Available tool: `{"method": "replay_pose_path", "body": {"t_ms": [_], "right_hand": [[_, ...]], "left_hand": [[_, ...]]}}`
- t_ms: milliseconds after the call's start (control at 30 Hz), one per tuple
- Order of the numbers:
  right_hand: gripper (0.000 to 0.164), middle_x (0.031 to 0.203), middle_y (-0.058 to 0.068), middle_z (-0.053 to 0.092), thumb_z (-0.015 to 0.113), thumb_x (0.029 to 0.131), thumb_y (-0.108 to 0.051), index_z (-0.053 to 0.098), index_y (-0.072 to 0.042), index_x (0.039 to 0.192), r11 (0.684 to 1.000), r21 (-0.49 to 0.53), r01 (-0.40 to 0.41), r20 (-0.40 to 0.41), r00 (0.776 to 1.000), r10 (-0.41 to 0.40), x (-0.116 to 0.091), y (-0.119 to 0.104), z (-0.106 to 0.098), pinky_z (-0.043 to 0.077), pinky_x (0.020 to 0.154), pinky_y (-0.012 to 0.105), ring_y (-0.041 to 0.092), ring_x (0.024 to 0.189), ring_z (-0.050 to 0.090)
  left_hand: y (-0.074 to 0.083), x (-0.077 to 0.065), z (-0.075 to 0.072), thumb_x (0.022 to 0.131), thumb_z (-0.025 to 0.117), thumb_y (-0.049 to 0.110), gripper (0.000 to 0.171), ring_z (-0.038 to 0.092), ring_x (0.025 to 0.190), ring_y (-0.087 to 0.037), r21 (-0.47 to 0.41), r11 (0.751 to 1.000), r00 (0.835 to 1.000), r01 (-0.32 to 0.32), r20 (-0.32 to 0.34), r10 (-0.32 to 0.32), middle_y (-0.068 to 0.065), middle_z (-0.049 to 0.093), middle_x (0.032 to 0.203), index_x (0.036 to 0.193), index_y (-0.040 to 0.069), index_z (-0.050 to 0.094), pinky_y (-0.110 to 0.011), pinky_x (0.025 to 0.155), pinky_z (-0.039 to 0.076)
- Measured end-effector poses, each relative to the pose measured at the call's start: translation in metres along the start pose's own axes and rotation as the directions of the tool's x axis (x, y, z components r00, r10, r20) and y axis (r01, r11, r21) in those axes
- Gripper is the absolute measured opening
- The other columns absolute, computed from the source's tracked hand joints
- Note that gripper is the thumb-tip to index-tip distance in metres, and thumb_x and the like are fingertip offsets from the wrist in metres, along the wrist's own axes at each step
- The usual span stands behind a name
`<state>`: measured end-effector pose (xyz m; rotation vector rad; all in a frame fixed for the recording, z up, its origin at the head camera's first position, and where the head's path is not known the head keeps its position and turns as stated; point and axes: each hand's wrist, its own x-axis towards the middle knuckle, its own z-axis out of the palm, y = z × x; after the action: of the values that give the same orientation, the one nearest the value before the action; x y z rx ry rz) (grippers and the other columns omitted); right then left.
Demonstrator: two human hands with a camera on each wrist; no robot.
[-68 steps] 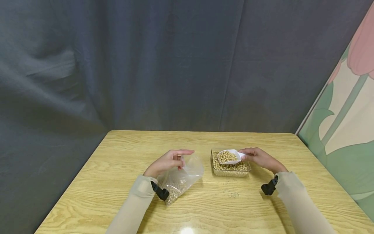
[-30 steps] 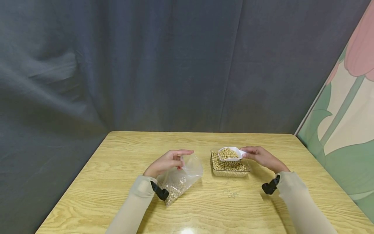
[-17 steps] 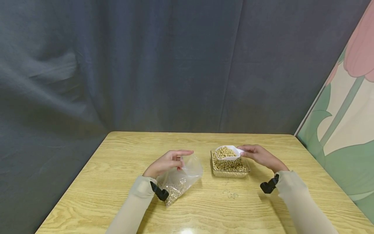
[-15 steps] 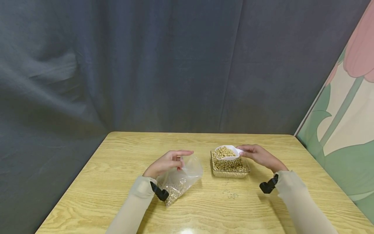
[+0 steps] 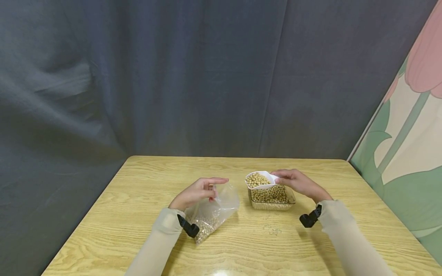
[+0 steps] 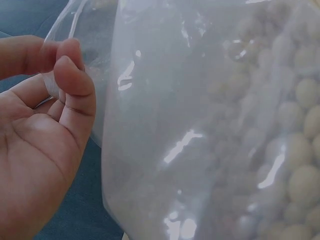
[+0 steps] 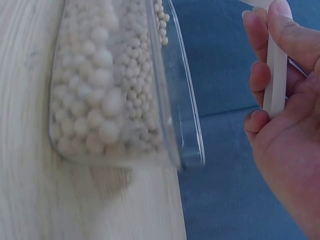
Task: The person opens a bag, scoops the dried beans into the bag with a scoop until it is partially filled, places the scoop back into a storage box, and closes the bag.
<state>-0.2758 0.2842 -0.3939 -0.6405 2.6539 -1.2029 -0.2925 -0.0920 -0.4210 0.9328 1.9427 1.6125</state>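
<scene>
My right hand [image 5: 297,181] holds a white scoop [image 5: 266,176] by its handle, and the scoop is filled with soybeans [image 5: 257,180]. It hovers above the left part of a clear plastic box [image 5: 272,206] of soybeans. In the right wrist view the fingers curl round the white handle [image 7: 276,75]. My left hand [image 5: 198,191] pinches the rim of a clear plastic bag [image 5: 222,201], which leans on the table with soybeans in its bottom. The left wrist view shows thumb and fingertips [image 6: 75,75] on the film, the bag's mouth spread beside them.
Both the bag and the box stand on a wooden table [image 5: 148,176]. Behind it hangs a dark curtain [image 5: 207,76]. A panel with painted tulips [image 5: 414,142] rises at the right. Faint marks [image 5: 274,231] show on the tabletop in front of the box.
The right hand has lifted the loaded scoop from the beans in the box and carried it left, toward the bag. The left hand and the bag have stayed in place.
</scene>
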Motion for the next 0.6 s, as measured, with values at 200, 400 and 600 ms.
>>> {"method": "replay_pose_path", "body": {"t_ms": [200, 400, 600], "right_hand": [[0.042, 0.142, 0.023, 0.047, 0.052, 0.099, -0.028, 0.058, -0.004, 0.133, 0.999, 0.024, 0.039, 0.021, 0.999, -0.039, 0.008, -0.005, 0.006, 0.038, 0.103, 0.058, 0.044, 0.132, 0.041], [0.036, 0.137, 0.019, 0.053, 0.053, 0.098, -0.026, 0.062, -0.008, 0.128, 0.995, 0.064, 0.074, 0.040, 0.996, -0.076, 0.016, -0.010, 0.013, 0.044, 0.099, 0.051, 0.038, 0.124, 0.050], [0.035, 0.133, 0.017, 0.056, 0.054, 0.098, -0.025, 0.063, -0.008, 0.127, 0.992, 0.097, 0.083, 0.067, 0.994, -0.089, 0.021, -0.014, 0.019, 0.045, 0.096, 0.045, 0.029, 0.118, 0.053]], "left_hand": [[-0.002, 0.001, -0.001, 0.091, 0.047, -0.006, 0.054, 0.055, 0.067, -0.007, -0.006, 1.000, 1.000, -0.003, 0.009, 0.003, -0.015, 0.037, 0.152, 0.144, 0.003, 0.043, -0.022, 0.063, 0.049], [-0.001, 0.000, -0.001, 0.091, 0.048, -0.006, 0.054, 0.055, 0.067, -0.006, -0.002, 1.000, 1.000, -0.021, 0.011, 0.021, -0.019, 0.038, 0.150, 0.144, 0.002, 0.043, -0.022, 0.063, 0.049], [0.000, 0.000, -0.001, 0.091, 0.049, -0.005, 0.053, 0.052, 0.065, -0.005, -0.013, 1.000, 1.000, -0.026, 0.013, 0.026, -0.024, 0.039, 0.147, 0.144, 0.001, 0.043, -0.021, 0.063, 0.048]]}}
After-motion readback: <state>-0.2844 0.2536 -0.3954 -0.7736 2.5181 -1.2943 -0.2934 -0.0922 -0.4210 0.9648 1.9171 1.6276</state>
